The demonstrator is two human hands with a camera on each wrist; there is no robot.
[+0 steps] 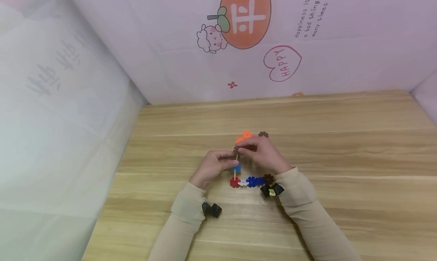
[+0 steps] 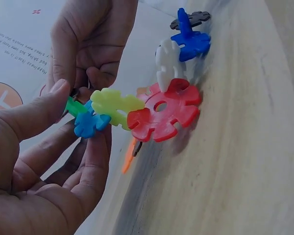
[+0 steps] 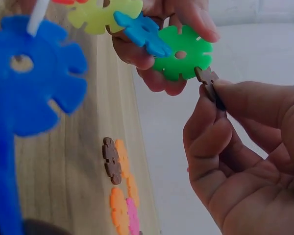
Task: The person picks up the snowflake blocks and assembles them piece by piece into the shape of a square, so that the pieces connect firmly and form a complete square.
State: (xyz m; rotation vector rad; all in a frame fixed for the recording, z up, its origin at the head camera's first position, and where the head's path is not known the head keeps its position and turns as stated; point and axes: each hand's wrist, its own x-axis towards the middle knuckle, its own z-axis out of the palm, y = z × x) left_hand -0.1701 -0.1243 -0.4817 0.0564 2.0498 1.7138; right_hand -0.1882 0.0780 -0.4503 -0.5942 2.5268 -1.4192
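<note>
A chain of notched plastic snowflake discs runs between the hands and the table. My left hand (image 1: 212,166) pinches the chain near its green disc (image 3: 183,53), beside the light blue disc (image 2: 92,122). Thumb and fingertips of my right hand (image 1: 263,154) pinch a brown disc (image 3: 210,85), which meets the green disc's edge; how deep it sits in the slot I cannot tell. From the light blue disc the chain continues through a yellow-green disc (image 2: 116,106), a red disc (image 2: 164,108), a white disc (image 2: 167,64), dark blue discs (image 1: 252,181) and another brown disc (image 1: 268,178).
Several orange discs (image 1: 247,134), a pink disc (image 3: 133,215) and a brown disc (image 1: 263,134) lie on the wooden table (image 1: 358,158) beyond the right hand. Printed cloth (image 1: 177,63) hangs behind the table. Black wrist cameras (image 1: 216,210) sit on both sleeves.
</note>
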